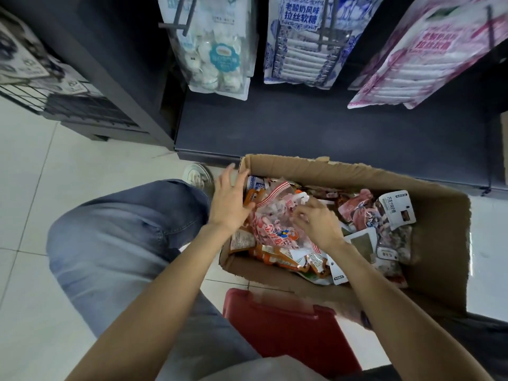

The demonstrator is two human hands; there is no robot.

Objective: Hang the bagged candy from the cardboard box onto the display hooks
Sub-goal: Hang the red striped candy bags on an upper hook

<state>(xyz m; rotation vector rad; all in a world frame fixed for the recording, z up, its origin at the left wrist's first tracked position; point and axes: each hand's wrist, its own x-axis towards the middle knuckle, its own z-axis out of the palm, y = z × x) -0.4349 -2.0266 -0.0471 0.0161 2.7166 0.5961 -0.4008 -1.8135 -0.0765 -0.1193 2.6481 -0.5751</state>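
- One red-and-white candy bag (275, 224) lies on top of the heap inside the cardboard box (428, 185), which sits on the tiled floor (55, 174).
- Right hand (316, 224) pinches that bag near its top edge, fingers curled.
- Left hand (228, 202) hovers at the box's left wall, fingers spread and straight, thumb just touching the bag.
- Three hanging packs fill the display hooks (323, 31) above: a clear one (217, 59), a blue-and-white one (299, 59) and a pink one (423, 64).
- A red stool (283, 328) stands beside the box's near side.
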